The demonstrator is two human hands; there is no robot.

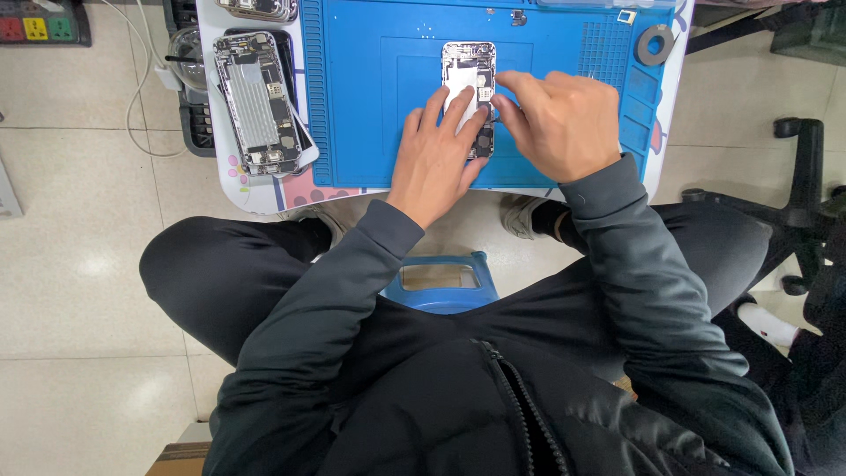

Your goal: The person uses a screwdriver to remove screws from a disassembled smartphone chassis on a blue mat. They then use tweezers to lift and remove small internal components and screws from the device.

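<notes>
An opened phone chassis on the blue repair mat is steadied by the flat, open left hand; a small internal part is pinched by the right hand, so a fine, careful lift seems called for.

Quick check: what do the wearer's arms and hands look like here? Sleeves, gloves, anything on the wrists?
Both arms are covered by long dark grey sleeves of a soft, matte fabric, ending in plain fitted cuffs at the wrists. The left hand and right hand are bare: no gloves, and no rings, watch or wrist strap visible. The sleeves show no markings. A black zip-front garment covers the chest.
</notes>
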